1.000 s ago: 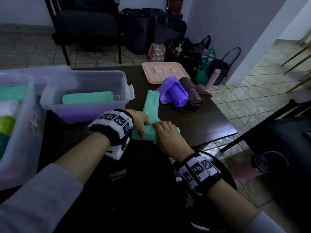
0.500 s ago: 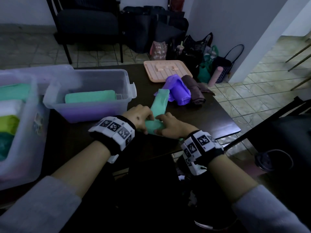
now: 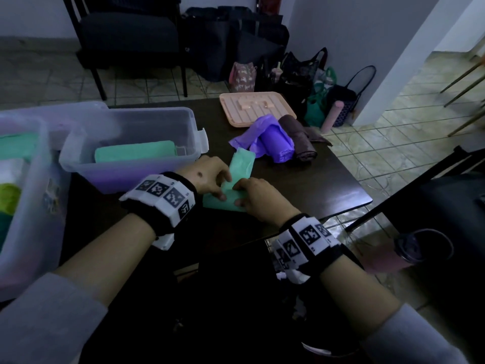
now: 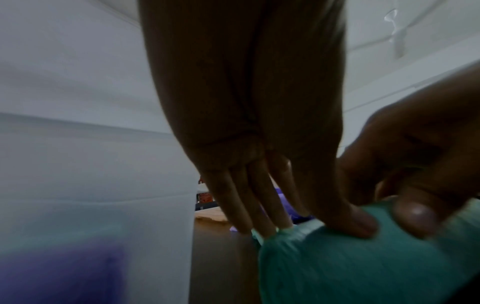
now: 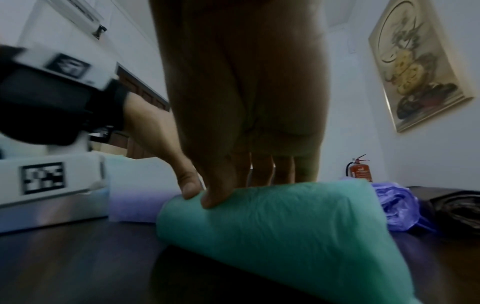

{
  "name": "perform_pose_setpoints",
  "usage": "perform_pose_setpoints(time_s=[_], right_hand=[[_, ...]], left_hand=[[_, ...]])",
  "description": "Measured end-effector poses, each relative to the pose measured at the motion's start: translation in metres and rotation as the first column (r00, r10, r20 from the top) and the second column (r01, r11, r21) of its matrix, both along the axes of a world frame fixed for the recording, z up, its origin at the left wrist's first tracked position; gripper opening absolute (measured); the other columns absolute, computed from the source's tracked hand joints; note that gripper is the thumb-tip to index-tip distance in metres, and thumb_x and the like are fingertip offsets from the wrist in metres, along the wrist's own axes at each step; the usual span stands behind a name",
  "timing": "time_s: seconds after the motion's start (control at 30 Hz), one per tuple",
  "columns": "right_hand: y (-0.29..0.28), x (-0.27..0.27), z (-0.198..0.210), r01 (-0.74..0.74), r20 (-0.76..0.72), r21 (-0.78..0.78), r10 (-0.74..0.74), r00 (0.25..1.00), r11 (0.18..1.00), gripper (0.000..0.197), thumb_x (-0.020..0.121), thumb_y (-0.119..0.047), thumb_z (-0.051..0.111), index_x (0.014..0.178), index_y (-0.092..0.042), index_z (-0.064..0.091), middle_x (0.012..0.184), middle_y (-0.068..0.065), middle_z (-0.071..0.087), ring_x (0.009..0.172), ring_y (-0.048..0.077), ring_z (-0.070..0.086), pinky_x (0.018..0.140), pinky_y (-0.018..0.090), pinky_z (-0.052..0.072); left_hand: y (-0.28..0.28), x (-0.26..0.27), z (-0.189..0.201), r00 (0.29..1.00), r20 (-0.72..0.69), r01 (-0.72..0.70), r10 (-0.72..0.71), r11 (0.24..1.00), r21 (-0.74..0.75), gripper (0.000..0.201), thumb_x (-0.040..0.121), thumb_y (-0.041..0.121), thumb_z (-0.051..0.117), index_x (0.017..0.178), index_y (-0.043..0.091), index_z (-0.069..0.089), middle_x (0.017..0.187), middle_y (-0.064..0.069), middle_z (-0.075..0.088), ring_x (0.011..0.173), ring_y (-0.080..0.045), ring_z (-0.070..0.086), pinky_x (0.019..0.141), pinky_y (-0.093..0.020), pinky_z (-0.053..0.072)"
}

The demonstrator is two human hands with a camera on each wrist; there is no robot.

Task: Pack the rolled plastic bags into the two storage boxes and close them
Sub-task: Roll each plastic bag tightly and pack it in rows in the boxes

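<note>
A green plastic bag [image 3: 227, 202] lies on the dark table [image 3: 328, 185], partly rolled, with its flat tail [image 3: 241, 164] pointing away from me. My left hand [image 3: 223, 187] and right hand [image 3: 242, 195] both grip the rolled end, thumbs on top and fingers over its far side. The left wrist view shows the left hand [image 4: 309, 228] on the green roll [image 4: 350, 267]. The right wrist view shows the right hand [image 5: 241, 185] on the roll [image 5: 272, 222]. A purple roll [image 3: 277, 144] and a brown roll [image 3: 299, 139] lie beyond. Two clear storage boxes stand open at the left.
The nearer clear box [image 3: 194, 122] holds one green roll [image 3: 133, 153]. The box at the far left [image 3: 39, 195] holds several rolls. A pink lid [image 3: 228, 111] lies at the table's far edge. Bags and a dark chair [image 3: 126, 40] stand on the floor behind.
Both hands have rolled the green bag away from me. The flat tail is shorter and the roll is thicker. The purple and brown rolls have stayed put.
</note>
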State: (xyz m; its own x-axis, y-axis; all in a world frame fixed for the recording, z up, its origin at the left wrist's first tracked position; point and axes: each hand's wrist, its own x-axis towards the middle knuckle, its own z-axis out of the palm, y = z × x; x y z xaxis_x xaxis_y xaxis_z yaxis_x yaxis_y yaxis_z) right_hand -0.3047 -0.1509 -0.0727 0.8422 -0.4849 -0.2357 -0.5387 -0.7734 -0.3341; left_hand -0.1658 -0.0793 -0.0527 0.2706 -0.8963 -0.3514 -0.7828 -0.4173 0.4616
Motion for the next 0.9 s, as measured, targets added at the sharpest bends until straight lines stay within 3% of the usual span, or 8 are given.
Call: perform_pose_setpoints(time_s=[0.1,0.27,0.33,0.43,0.53,0.67,0.8,0.9], right_hand=[[-0.011,0.009,0.002,-0.002,-0.053,0.039,0.004,0.999,0.999,0.041,0.093,-0.022,0.055,0.132,-0.012,0.051,0.132,0.013,0.054,0.123,0.028,0.048,0.099,0.03,0.036],[-0.025,0.016,0.001,0.038,-0.097,0.136,-0.024,0.995,0.99,0.038,0.097,-0.023,0.048,0.133,-0.012,0.05,0.136,0.012,0.052,0.124,0.025,0.048,0.099,0.027,0.034],[-0.025,0.015,0.001,0.088,-0.056,0.194,-0.078,0.995,0.977,0.037,0.095,-0.022,0.052,0.13,-0.011,0.049,0.133,0.011,0.053,0.121,0.024,0.049,0.097,0.026,0.035],[-0.016,0.01,0.002,0.069,0.046,0.07,-0.073,0.996,0.995,0.028,0.091,-0.016,0.055,0.119,-0.01,0.053,0.123,0.01,0.051,0.117,0.025,0.046,0.095,0.03,0.034],[0.005,0.003,-0.001,0.007,0.084,-0.146,0.005,0.996,0.989,0.027,0.089,-0.008,0.049,0.116,-0.009,0.054,0.117,0.012,0.049,0.11,0.03,0.044,0.09,0.039,0.038],[0.03,-0.012,-0.01,-0.022,0.119,-0.125,0.037,0.992,0.992,0.041,0.086,-0.02,0.053,0.124,-0.006,0.05,0.12,0.014,0.048,0.11,0.031,0.044,0.093,0.037,0.037],[0.034,-0.019,-0.016,-0.102,0.046,-0.119,0.108,0.993,0.988,0.058,0.08,-0.033,0.068,0.131,-0.014,0.048,0.123,0.008,0.049,0.113,0.026,0.044,0.095,0.033,0.036],[0.029,-0.014,-0.015,-0.106,0.004,-0.067,0.107,0.994,0.992,0.066,0.081,-0.034,0.069,0.138,-0.014,0.043,0.127,0.01,0.048,0.118,0.027,0.044,0.101,0.034,0.034]], left_hand=[[0.004,-0.003,-0.005,0.997,0.073,-0.02,0.027,0.995,-0.093,0.036,0.078,0.015,0.074,0.114,0.016,0.067,0.115,-0.004,0.066,0.107,-0.017,0.06,0.095,-0.03,0.047],[0.005,-0.011,-0.008,0.986,0.169,0.019,-0.017,1.0,-0.006,0.068,0.065,0.022,0.083,0.128,0.022,0.056,0.125,-0.004,0.058,0.113,-0.021,0.055,0.094,-0.033,0.046],[0.004,-0.014,-0.008,0.975,0.217,0.039,-0.039,0.999,0.001,0.071,0.066,0.019,0.083,0.13,0.02,0.053,0.128,-0.004,0.057,0.115,-0.022,0.054,0.092,-0.032,0.044],[0.003,-0.015,-0.005,0.97,0.241,0.028,-0.029,1.0,0.006,0.067,0.067,0.02,0.082,0.128,0.019,0.055,0.126,-0.005,0.057,0.113,-0.023,0.055,0.087,-0.031,0.044],[0.0,-0.013,-0.001,0.977,0.212,0.009,-0.027,0.996,0.089,0.065,0.065,0.026,0.084,0.124,0.017,0.059,0.122,-0.006,0.06,0.109,-0.023,0.058,0.082,-0.029,0.045],[0.001,-0.007,0.001,0.994,0.085,0.044,-0.062,0.979,0.198,0.058,0.067,0.024,0.084,0.121,0.018,0.062,0.116,-0.001,0.064,0.101,-0.015,0.059,0.08,-0.023,0.045],[0.006,-0.004,-0.003,0.993,-0.002,0.109,-0.114,0.947,0.303,0.05,0.07,0.029,0.081,0.116,0.017,0.067,0.101,0.005,0.066,0.1,-0.015,0.061,0.089,-0.028,0.049],[0.009,-0.003,-0.004,0.998,-0.014,0.059,-0.058,0.97,0.235,0.056,0.066,0.027,0.084,0.117,0.013,0.063,0.108,0.002,0.066,0.103,-0.016,0.061,0.095,-0.031,0.048]])
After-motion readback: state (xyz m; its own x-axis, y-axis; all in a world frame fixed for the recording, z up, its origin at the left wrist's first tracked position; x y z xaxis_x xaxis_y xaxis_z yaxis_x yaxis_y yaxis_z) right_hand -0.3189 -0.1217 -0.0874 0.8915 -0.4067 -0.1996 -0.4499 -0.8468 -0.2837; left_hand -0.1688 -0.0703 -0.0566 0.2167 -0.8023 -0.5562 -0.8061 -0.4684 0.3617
